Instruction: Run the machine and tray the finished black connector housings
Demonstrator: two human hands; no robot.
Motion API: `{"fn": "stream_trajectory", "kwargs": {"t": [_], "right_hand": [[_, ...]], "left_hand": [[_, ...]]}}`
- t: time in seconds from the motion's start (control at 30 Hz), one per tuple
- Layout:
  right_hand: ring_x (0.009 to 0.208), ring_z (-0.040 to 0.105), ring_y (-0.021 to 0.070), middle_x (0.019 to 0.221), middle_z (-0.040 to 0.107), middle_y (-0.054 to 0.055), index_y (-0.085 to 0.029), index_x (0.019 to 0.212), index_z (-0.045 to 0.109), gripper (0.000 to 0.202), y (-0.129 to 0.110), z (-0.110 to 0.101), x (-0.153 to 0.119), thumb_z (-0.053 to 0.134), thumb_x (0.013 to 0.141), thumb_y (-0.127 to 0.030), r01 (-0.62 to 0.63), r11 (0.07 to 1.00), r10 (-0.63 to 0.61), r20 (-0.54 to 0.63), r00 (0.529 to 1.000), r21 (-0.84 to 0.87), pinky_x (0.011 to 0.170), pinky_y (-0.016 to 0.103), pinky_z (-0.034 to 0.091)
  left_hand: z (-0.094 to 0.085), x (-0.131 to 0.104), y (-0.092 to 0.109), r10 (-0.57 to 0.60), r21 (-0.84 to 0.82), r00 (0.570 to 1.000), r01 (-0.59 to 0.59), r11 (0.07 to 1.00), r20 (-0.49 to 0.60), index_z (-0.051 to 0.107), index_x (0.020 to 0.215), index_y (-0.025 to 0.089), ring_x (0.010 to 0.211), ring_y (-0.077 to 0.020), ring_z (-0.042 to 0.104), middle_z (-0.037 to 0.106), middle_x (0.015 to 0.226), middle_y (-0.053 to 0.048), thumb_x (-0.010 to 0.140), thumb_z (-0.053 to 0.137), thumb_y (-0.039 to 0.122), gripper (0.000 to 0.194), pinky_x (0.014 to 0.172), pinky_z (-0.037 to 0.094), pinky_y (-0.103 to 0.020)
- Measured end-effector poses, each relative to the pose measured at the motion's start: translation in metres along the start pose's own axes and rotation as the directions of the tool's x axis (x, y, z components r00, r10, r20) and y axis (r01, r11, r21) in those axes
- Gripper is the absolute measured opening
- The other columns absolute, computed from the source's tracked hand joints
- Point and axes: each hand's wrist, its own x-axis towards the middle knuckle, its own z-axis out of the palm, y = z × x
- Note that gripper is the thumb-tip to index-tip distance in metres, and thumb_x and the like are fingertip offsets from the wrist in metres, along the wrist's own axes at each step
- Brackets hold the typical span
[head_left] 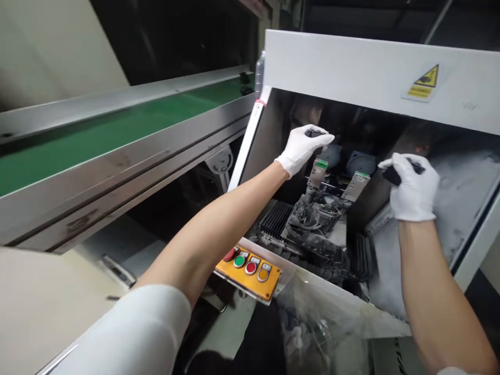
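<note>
My left hand [300, 149], in a white glove, is closed on a small dark piece [314, 133] with a shiny rim, inside the machine's opening. My right hand [414, 191], gloved too, grips a small black piece [391, 176] at the opening's right side. Most of both pieces is hidden by the fingers. Between and below the hands stand two metal holders with green tops, a left holder [315, 177] and a right holder [355, 186]. Behind them sit grey-blue round wheels [361, 163]. Both hands are apart from the holders.
A white machine hood [339, 65] with a yellow warning label [422, 83] hangs above the opening. An orange button box [250, 273] sits at the front edge, under my left forearm. At left runs a green conveyor belt [117, 130]. Clear plastic sheeting [316, 312] hangs below.
</note>
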Motion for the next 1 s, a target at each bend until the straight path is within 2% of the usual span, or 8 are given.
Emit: {"fn": "stream_trajectory", "kwargs": {"t": [0.1, 0.17, 0.27, 0.4, 0.6, 0.8, 0.87, 1.0], "right_hand": [[0.077, 0.071, 0.0185, 0.076, 0.076, 0.004, -0.017, 0.083, 0.073, 0.023, 0.042, 0.004, 0.026, 0.083, 0.077, -0.037, -0.122, 0.992, 0.126, 0.143, 0.982, -0.041, 0.087, 0.037, 0.058], [0.074, 0.071, 0.0177, 0.074, 0.075, 0.004, -0.017, 0.081, 0.071, 0.026, 0.059, 0.013, 0.026, 0.083, 0.077, -0.040, -0.217, 0.976, 0.217, 0.244, 0.945, -0.029, 0.083, 0.034, 0.058], [0.068, 0.070, 0.0171, 0.069, 0.072, 0.002, -0.018, 0.079, 0.067, 0.031, 0.072, 0.026, 0.018, 0.085, 0.076, -0.043, -0.280, 0.960, 0.258, 0.321, 0.911, 0.025, 0.074, 0.032, 0.058], [0.064, 0.068, 0.0162, 0.071, 0.071, -0.001, -0.022, 0.083, 0.062, 0.037, 0.077, 0.028, 0.010, 0.086, 0.078, -0.051, -0.300, 0.952, 0.264, 0.338, 0.903, 0.059, 0.063, 0.030, 0.058], [0.060, 0.066, 0.0164, 0.072, 0.068, -0.004, -0.025, 0.083, 0.058, 0.045, 0.070, 0.023, 0.007, 0.089, 0.073, -0.056, -0.348, 0.935, 0.299, 0.389, 0.872, 0.062, 0.060, 0.033, 0.059], [0.058, 0.065, 0.0170, 0.073, 0.069, 0.002, -0.022, 0.083, 0.060, 0.055, 0.069, 0.027, 0.013, 0.066, 0.084, -0.076, -0.581, 0.814, 0.531, 0.408, 0.743, -0.001, 0.057, 0.034, 0.058], [0.055, 0.063, 0.0163, 0.073, 0.069, 0.003, -0.022, 0.082, 0.060, 0.055, 0.072, 0.030, 0.014, 0.062, 0.085, -0.077, -0.589, 0.808, 0.555, 0.357, 0.751, -0.016, 0.053, 0.032, 0.056], [0.060, 0.067, 0.0183, 0.075, 0.068, 0.002, -0.022, 0.085, 0.060, 0.047, 0.079, 0.033, 0.014, 0.067, 0.084, -0.069, -0.532, 0.847, 0.506, 0.294, 0.811, 0.011, 0.050, 0.031, 0.055]], "left_hand": [[0.009, 0.033, -0.045, -0.029, 0.053, 0.995, 0.024, 0.998, 0.093, 0.069, 0.076, 0.012, 0.066, -0.0110, 0.062, 0.069, 0.067, -0.002, 0.074, 0.085, 0.020, 0.017, 0.073, 0.049, -0.026], [0.011, 0.037, -0.066, -0.105, 0.025, 0.980, 0.102, 0.994, 0.169, 0.069, 0.077, 0.012, 0.066, -0.0123, 0.064, 0.070, 0.068, -0.003, 0.073, 0.087, 0.027, 0.023, 0.071, 0.050, -0.026], [0.011, 0.032, -0.081, -0.182, -0.052, 0.953, 0.200, 0.978, 0.240, 0.067, 0.080, 0.014, 0.065, -0.0143, 0.067, 0.070, 0.070, -0.003, 0.069, 0.091, 0.036, 0.034, 0.066, 0.051, -0.027], [0.009, 0.025, -0.086, -0.230, -0.077, 0.940, 0.256, 0.964, 0.251, 0.062, 0.081, 0.017, 0.062, -0.0142, 0.067, 0.068, 0.069, 0.000, 0.069, 0.091, 0.035, 0.037, 0.063, 0.054, -0.027], [0.004, 0.020, -0.089, -0.206, -0.105, 0.941, 0.241, 0.965, 0.268, 0.063, 0.083, 0.017, 0.059, -0.0151, 0.067, 0.068, 0.070, 0.000, 0.065, 0.095, 0.036, 0.042, 0.058, 0.054, -0.027], [0.005, 0.023, -0.081, -0.374, -0.083, 0.885, 0.410, 0.908, 0.277, 0.066, 0.084, 0.019, 0.059, -0.0196, 0.069, 0.071, 0.072, -0.005, 0.068, 0.090, 0.061, 0.051, 0.058, 0.055, -0.030], [0.008, 0.024, -0.080, -0.411, -0.079, 0.882, 0.438, 0.896, 0.229, 0.068, 0.086, 0.018, 0.058, -0.0196, 0.067, 0.071, 0.071, -0.006, 0.072, 0.086, 0.061, 0.048, 0.055, 0.053, -0.030], [0.016, 0.023, -0.079, -0.401, -0.106, 0.904, 0.417, 0.903, 0.145, 0.069, 0.082, 0.017, 0.062, -0.0198, 0.067, 0.072, 0.072, -0.007, 0.078, 0.080, 0.045, 0.030, 0.057, 0.054, -0.030]]}}
